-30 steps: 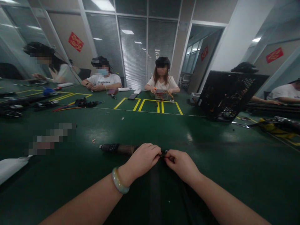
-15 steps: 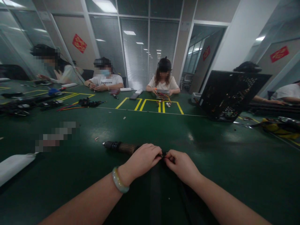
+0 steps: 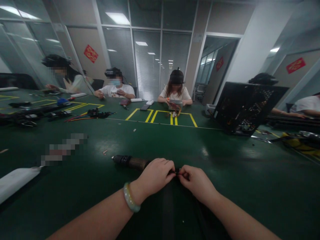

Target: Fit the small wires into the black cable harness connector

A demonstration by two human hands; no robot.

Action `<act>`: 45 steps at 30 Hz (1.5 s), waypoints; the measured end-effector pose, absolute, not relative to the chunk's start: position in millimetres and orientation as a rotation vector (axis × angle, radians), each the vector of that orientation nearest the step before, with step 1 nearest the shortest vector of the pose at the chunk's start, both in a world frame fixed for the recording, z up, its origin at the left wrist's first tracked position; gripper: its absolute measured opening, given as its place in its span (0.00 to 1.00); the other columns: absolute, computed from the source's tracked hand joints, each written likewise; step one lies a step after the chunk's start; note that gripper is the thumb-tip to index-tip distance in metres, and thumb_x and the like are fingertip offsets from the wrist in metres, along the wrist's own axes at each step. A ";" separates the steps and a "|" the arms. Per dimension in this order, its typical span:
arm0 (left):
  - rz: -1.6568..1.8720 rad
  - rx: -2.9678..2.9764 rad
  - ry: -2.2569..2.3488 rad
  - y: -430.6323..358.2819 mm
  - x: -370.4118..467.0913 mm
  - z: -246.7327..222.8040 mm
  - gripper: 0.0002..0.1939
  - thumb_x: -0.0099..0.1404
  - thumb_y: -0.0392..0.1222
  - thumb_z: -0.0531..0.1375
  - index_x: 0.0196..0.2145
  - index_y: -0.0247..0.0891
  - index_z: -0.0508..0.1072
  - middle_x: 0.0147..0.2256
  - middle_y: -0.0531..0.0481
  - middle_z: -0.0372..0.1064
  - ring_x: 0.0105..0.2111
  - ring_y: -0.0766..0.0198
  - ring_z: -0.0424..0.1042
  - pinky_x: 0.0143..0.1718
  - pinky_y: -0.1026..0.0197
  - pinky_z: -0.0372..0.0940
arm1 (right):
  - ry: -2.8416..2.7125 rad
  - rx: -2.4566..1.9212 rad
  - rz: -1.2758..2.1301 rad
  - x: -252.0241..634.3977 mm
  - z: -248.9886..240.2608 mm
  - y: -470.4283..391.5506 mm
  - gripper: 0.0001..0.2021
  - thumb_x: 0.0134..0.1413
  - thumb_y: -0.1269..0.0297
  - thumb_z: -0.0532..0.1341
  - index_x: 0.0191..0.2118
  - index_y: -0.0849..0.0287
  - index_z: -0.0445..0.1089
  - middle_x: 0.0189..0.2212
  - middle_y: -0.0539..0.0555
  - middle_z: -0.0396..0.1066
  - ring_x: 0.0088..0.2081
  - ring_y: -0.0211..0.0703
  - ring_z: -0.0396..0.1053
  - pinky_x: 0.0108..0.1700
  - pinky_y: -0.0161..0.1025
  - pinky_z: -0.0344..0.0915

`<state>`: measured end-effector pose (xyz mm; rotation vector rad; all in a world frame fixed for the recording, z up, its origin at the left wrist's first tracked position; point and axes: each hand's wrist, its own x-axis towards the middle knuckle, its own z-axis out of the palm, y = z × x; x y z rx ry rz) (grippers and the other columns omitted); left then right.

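Observation:
My left hand [image 3: 158,174], with a pale bangle [image 3: 131,197] at its wrist, is closed in a pinch near the middle of the green table [image 3: 100,186]. Just right of it, almost touching, my right hand [image 3: 195,180] is pinched too. A small dark piece shows between the fingertips of both hands, too small to make out. A dark tool with a brown middle and a metal tip [image 3: 132,162] lies on the table, its right end hidden behind my left hand.
A white object [image 3: 18,181] lies at the left edge. Cables and black parts [image 3: 92,113] sit farther back. A black perforated panel [image 3: 250,108] stands at the back right, near yellow-and-black items [image 3: 300,142]. Several people sit across the table, one [image 3: 175,90] handling a wired part.
The whole view has shifted, so everything sits slightly lower. Both hands keep their pinch at nearly the same spot. The masked person across has raised a hand.

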<state>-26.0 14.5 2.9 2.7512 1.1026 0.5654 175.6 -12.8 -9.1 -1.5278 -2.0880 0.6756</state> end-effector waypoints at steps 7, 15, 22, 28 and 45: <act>0.649 2.739 1.055 15.8 -26.3 0.8 0.03 0.64 0.37 0.60 0.37 0.39 0.70 0.35 0.52 0.70 0.38 0.59 0.70 0.44 0.56 0.62 | -2.084 -1.505 0.620 174.3 -10.9 -12.6 0.03 0.54 0.70 0.59 0.31 0.57 0.69 0.23 0.45 0.69 0.25 0.36 0.66 0.27 0.30 0.55; 0.687 2.719 1.033 15.1 -27.4 -1.4 0.04 0.63 0.36 0.61 0.37 0.40 0.71 0.36 0.52 0.71 0.39 0.60 0.70 0.46 0.56 0.61 | -2.075 -1.509 0.590 175.3 -17.7 -10.8 0.03 0.53 0.70 0.59 0.31 0.56 0.69 0.23 0.46 0.69 0.25 0.36 0.65 0.26 0.30 0.53; 0.637 2.745 1.065 9.6 -23.6 5.2 0.05 0.62 0.36 0.63 0.35 0.41 0.70 0.36 0.54 0.71 0.40 0.60 0.69 0.46 0.58 0.59 | -2.070 -1.492 0.608 174.2 -16.6 -11.7 0.05 0.55 0.68 0.59 0.32 0.56 0.72 0.25 0.47 0.71 0.26 0.37 0.67 0.28 0.30 0.55; 0.578 2.741 1.192 7.2 -17.2 7.6 0.04 0.62 0.36 0.63 0.33 0.41 0.69 0.33 0.55 0.70 0.36 0.61 0.69 0.42 0.59 0.59 | -2.033 -1.492 0.640 174.0 -13.6 -11.2 0.05 0.55 0.67 0.59 0.31 0.56 0.73 0.26 0.47 0.73 0.29 0.38 0.69 0.30 0.31 0.56; 0.676 2.697 1.229 11.8 -16.5 2.0 0.03 0.61 0.39 0.63 0.33 0.40 0.71 0.32 0.53 0.72 0.35 0.60 0.70 0.39 0.58 0.59 | -1.921 -1.546 0.850 176.6 -17.0 -7.8 0.11 0.59 0.58 0.57 0.31 0.57 0.72 0.26 0.48 0.72 0.29 0.40 0.68 0.28 0.32 0.55</act>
